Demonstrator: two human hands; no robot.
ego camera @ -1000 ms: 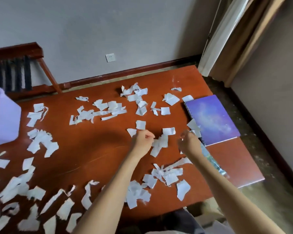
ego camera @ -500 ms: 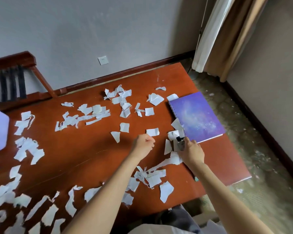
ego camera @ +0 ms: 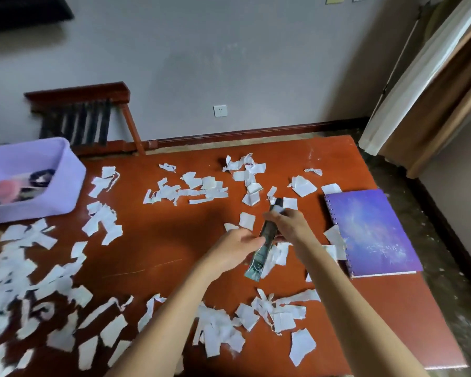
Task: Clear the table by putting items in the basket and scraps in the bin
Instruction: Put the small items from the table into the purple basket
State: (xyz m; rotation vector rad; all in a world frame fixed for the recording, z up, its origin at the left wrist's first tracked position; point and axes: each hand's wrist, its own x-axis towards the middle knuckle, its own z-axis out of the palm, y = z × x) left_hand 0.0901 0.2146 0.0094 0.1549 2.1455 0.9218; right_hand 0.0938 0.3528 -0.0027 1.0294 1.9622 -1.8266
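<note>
A dark tube [ego camera: 257, 265] with a teal lower end hangs tilted above the red-brown table [ego camera: 161, 240], right of centre. My right hand [ego camera: 290, 224] is shut around its upper part, just below the black cap. My left hand [ego camera: 233, 248] pinches the tube's middle from the left. Torn white paper scraps [ego camera: 199, 190] lie all over the table, some under my hands. A lilac basket [ego camera: 65, 170] with a few items inside stands at the far left. No bin shows in the frame.
A purple spiral notebook [ego camera: 370, 232] lies at the table's right edge, with scraps against its left side. A wooden chair [ego camera: 82, 115] stands behind the table by the wall. Curtains [ego camera: 430, 85] hang at the back right. Floor lies beyond the right edge.
My right hand has lifted the tube from beside the notebook and carried it left. My left hand has come up to meet it. The view has swung left, and the basket now shows.
</note>
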